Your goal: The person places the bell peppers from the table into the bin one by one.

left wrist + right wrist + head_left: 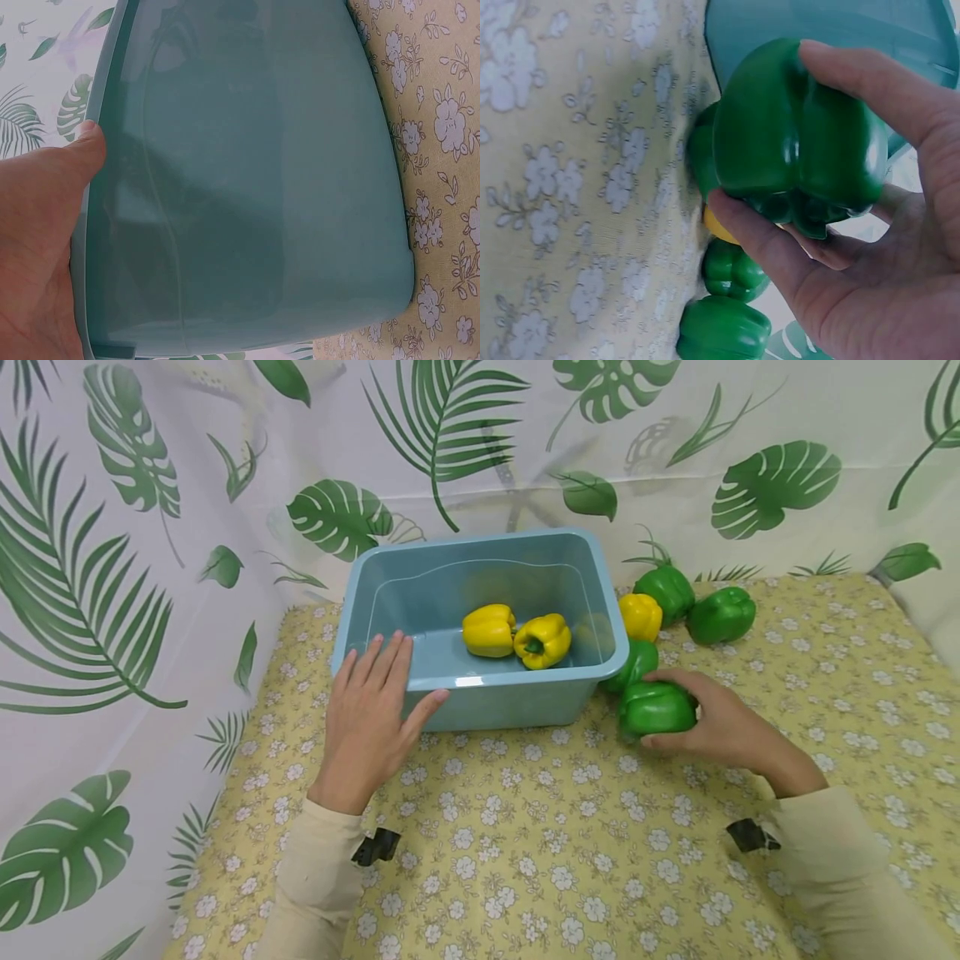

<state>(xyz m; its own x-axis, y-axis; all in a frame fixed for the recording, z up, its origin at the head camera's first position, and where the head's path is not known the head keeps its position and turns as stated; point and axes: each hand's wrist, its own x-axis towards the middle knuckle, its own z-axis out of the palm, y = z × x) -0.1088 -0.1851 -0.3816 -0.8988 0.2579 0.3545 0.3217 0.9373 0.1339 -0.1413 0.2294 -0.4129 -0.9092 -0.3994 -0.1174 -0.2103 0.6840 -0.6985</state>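
Note:
A blue-green plastic bin holds two yellow bell peppers, one lying beside the other. Over the bin's front left rim rests my left hand, fingers extended; the left wrist view shows its thumb against the rim of the bin. To the right of the bin, my right hand grips a green bell pepper between thumb and fingers. In the right wrist view the same pepper sits in the grasp of the hand, stem end partly toward the palm.
Beside the bin's right side are another green pepper, a yellow pepper and two more green ones farther back. A floral cloth covers the table, and a leaf-print curtain hangs behind the bin.

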